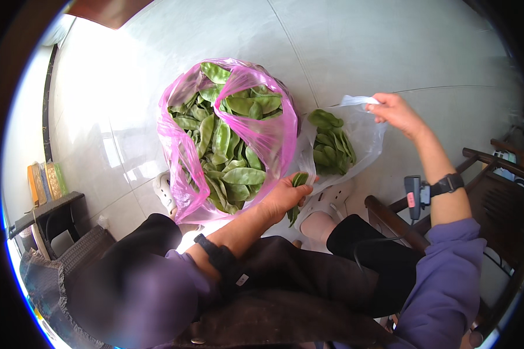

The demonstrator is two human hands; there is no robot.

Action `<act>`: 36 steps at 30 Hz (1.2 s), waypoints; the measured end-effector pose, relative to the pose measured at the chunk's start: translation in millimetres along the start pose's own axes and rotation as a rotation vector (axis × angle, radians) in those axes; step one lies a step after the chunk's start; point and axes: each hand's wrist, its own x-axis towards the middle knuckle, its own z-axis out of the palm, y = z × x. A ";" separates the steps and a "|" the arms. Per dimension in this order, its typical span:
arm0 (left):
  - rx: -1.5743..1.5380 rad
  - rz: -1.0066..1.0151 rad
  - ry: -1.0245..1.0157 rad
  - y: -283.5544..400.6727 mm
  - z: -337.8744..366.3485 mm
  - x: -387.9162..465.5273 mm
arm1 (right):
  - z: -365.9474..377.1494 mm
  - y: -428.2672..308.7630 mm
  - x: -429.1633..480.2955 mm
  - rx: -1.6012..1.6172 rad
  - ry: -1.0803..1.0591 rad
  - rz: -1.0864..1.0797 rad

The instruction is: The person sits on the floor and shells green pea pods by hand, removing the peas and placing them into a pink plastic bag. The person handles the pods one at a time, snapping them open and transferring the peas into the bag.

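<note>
A bundle of flat green bean pods (300,179) is gripped in my left hand (287,195), whose fingers also seem to touch the near edge of a clear plastic bag (367,144). My right hand (397,112) pinches that bag's far right rim and holds it up, so its mouth gapes. Inside the clear bag lies a pile of flat bean pods (332,146). To the left of it stands a large pink plastic bag (262,135), filled with loose flat pods (243,176). A strip of pink film crosses over the pods.
Dark wooden chair parts (393,222) stand close on the right, below my right forearm. Pale floor tiles (353,48) surround the bags. At the left are a woven chair (81,244) and some upright packages (47,183). My white clogs (165,194) flank the pink bag's near side.
</note>
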 end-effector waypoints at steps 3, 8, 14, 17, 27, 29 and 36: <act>-0.081 0.189 -0.065 10.8 9.2 -19.4 | -36.2 -26.0 -56.5 0.101 0.091 -0.050; -0.067 0.395 -0.043 28.0 7.0 -61.8 | -49.9 -41.7 -119.4 0.383 0.249 -0.061; -0.110 0.427 -0.010 38.7 -1.0 -80.9 | -47.6 -51.8 -140.0 0.450 0.216 -0.161; 0.118 0.388 0.166 42.9 0.8 -82.3 | -37.4 -56.7 -135.3 0.436 0.217 -0.111; -0.159 0.019 -0.255 97.8 77.9 -40.4 | -15.8 -62.1 -120.3 0.447 -0.092 -0.114; -0.035 -0.032 -0.149 107.3 81.6 -7.6 | -16.6 -62.1 -121.4 0.449 -0.095 -0.107; 0.745 0.116 0.056 73.7 32.6 30.1 | -16.8 -53.4 -118.2 0.411 -0.044 -0.143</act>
